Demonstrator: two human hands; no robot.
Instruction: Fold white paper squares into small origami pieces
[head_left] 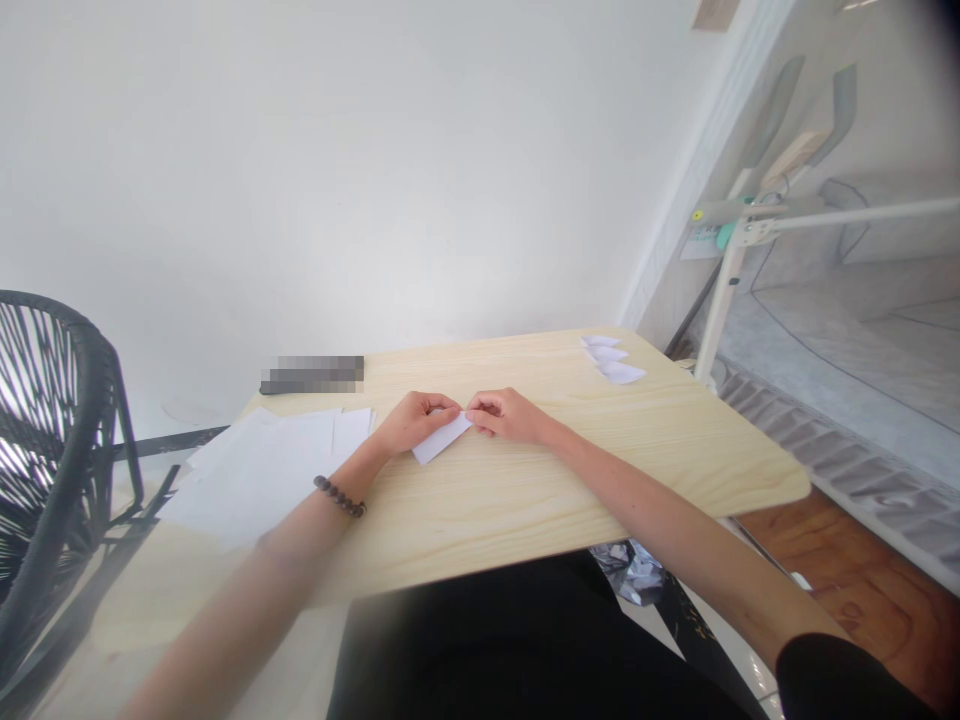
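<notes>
A small folded piece of white paper [441,440] lies at a slant on the light wooden table [525,500], between my two hands. My left hand [416,420], with a dark bead bracelet on its wrist, grips the paper's upper edge between thumb and fingers. At the paper's right tip, my right hand [506,413] pinches the end with thumb and curled fingers. The fingertips of both hands almost meet there. Part of the paper is hidden under my left fingers.
Loose white sheets [259,470] lie at the table's left. Several folded paper pieces [621,372] sit in an overlapping row at the back right. A dark blurred-out object [311,376] is at the back left. A black woven chair [75,400] stands left; a white-framed stand [724,310] rises right.
</notes>
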